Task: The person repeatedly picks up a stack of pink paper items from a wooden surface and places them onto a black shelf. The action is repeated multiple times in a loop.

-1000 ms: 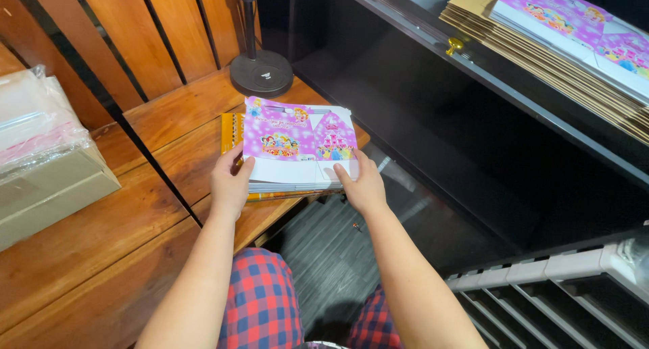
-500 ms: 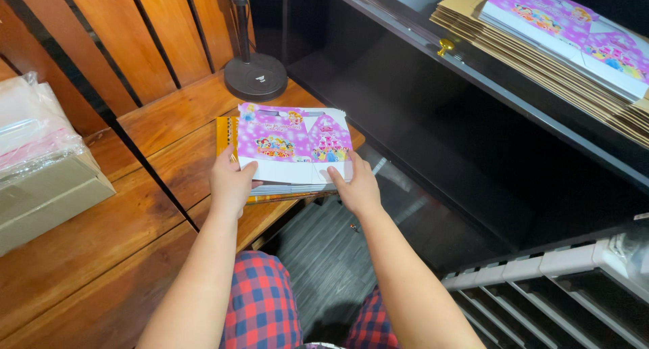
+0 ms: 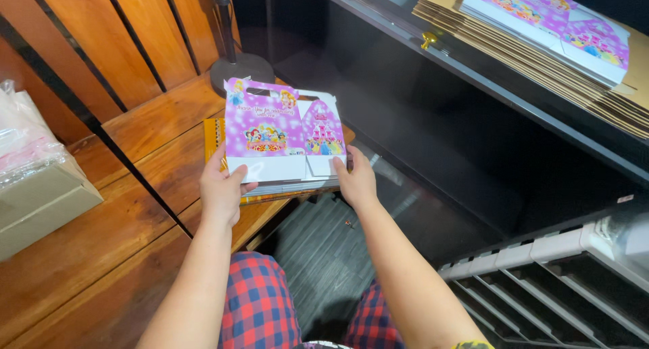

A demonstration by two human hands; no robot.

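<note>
Two hands grip a flat purple box blank [image 3: 284, 136]: left hand [image 3: 222, 190] and right hand [image 3: 356, 180] pinch its lower corners, tilted upright above the stack [image 3: 287, 189] at the wooden bench [image 3: 135, 180] edge, apparently for viewing.

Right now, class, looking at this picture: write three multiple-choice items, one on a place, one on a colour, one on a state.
1. Where does the stack of flat cartons lie?
A. wooden bench
B. metal shelf
C. floor

2. What is the main colour of the top carton?
A. green
B. purple
C. black

3. How is the top carton held?
A. tilted up by both hands
B. by one hand
C. untouched

Key: 1 A, bench planks under the stack; 2 B, purple print; 3 A, left hand and right hand grip its lower edge.
</note>
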